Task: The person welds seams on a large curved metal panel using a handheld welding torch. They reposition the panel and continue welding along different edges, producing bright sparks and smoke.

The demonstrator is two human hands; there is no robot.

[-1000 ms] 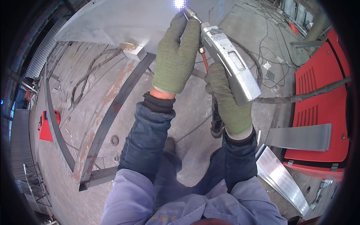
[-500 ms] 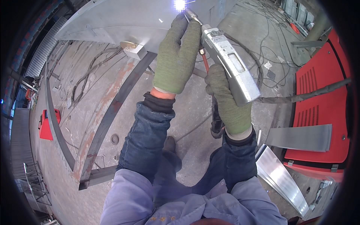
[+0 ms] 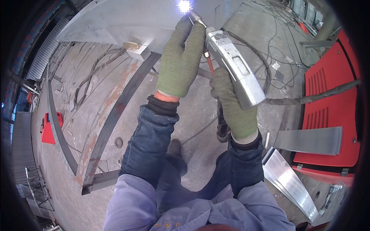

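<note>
A silver boxy welding gun (image 3: 246, 86) slants up and left toward a large grey metal panel (image 3: 127, 23). At its nozzle tip a bright white-violet spark (image 3: 184, 6) glares against the panel, hiding the spot beneath. My right hand (image 3: 237, 111), in a green knit glove, is closed around the gun's grip under the body; most of the fingers are hidden. My left hand (image 3: 178, 65), gloved alike, has its fingers stretched forward with a gap between them. Their tips lie beside the nozzle, just below the spark. An orange-red tube (image 3: 209, 63) runs between my hands.
A rusty angled steel frame (image 3: 111, 107) lies on the floor to the left, near a small red case (image 3: 47, 129). Rightward stands a red machine cabinet (image 3: 327, 111) with a thick hose (image 3: 308, 101). Shiny metal strips (image 3: 289, 184) lie below it. Cables (image 3: 275, 46) trail behind.
The nozzle and spark have shifted very slightly, with the gun's body moving a little left and down. Both hands keep nearly the same pose.
</note>
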